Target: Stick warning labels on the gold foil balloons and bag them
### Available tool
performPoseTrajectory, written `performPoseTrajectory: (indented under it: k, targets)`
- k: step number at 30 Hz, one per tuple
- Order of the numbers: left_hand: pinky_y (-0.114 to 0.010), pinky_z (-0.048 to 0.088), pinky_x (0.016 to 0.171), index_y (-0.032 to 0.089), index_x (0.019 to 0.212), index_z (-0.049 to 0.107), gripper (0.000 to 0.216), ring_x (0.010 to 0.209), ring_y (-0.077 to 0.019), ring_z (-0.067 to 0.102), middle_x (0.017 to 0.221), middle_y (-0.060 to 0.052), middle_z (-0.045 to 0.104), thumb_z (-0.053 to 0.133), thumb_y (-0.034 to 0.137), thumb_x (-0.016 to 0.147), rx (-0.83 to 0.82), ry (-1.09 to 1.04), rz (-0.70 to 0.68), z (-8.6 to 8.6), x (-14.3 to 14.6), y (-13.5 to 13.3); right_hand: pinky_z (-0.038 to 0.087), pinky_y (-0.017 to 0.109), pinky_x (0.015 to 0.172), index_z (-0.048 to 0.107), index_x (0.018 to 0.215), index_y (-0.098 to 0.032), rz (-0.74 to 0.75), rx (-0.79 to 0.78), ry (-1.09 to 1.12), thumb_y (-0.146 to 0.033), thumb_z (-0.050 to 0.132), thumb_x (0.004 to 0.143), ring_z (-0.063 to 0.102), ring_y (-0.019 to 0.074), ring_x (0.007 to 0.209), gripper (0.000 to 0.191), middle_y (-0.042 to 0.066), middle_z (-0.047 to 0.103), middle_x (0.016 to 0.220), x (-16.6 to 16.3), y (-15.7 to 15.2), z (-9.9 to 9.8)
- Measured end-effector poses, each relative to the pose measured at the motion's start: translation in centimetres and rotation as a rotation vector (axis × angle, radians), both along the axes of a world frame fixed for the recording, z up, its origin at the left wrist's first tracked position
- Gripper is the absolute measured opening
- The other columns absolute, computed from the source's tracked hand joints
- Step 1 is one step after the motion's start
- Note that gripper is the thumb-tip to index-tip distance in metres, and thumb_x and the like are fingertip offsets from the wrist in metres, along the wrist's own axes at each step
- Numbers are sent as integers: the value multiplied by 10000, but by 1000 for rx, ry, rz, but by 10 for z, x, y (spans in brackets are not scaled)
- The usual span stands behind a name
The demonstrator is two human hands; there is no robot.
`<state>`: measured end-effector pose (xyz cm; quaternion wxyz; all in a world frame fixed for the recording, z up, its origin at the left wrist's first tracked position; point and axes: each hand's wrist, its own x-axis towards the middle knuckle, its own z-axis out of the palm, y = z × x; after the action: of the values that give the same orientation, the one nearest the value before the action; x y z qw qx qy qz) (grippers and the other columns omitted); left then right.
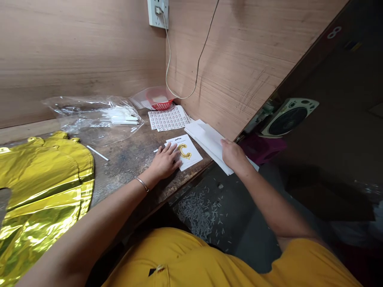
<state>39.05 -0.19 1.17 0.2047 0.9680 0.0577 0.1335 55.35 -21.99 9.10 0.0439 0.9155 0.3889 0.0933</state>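
Note:
My left hand (164, 161) lies with fingers spread on the left edge of a white printed card (193, 156) that shows a gold letter C. Under that hand a small bit of white shows beside the card; I cannot make out what it is. At the table's right edge, my right hand (232, 154) grips a stack of white paper sheets (206, 139), thumb on top. The stack lies partly on the table and partly beyond its edge. Gold foil balloons (50, 171) lie flat at the left, away from both hands.
A clear plastic bag with white sticks (121, 115) lies at the back. Nearby are a red basket (162, 104), printed label sheets (167, 118) and one loose white stick (97, 153). A cord (197, 67) hangs from the wall socket (158, 12). A fan (289, 117) stands right.

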Motion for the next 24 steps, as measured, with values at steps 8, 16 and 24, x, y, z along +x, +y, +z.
performPoseTrajectory:
  k: [8,16,24]
  targets:
    - [-287,541,701,110,1027,618,471,813,-192,655,965,-118,689,554,543,855,-1057,-196,45,67,-47,-84,399,535,1025,260,1512,-169,239,552,50,-219,323,954,443,336,1254,565,129,348,1525,-142,13,-3]
    - [-242,492,586,135,799,665,418,636,-130,592,715,-25,661,783,503,638,-1422,-67,135,61,-80,-40,533,466,862,540,1292,-210,85,861,772,-481,633,820,637,283,1006,552,134,670,1163,-125,-15,-3]
    - [-261,516,648,145,917,667,392,738,-160,631,854,-50,696,791,401,648,-1437,32,119,57,-93,-52,493,286,536,656,742,-216,64,981,1343,-457,726,733,568,139,555,251,-2,637,648,-104,5,-27]
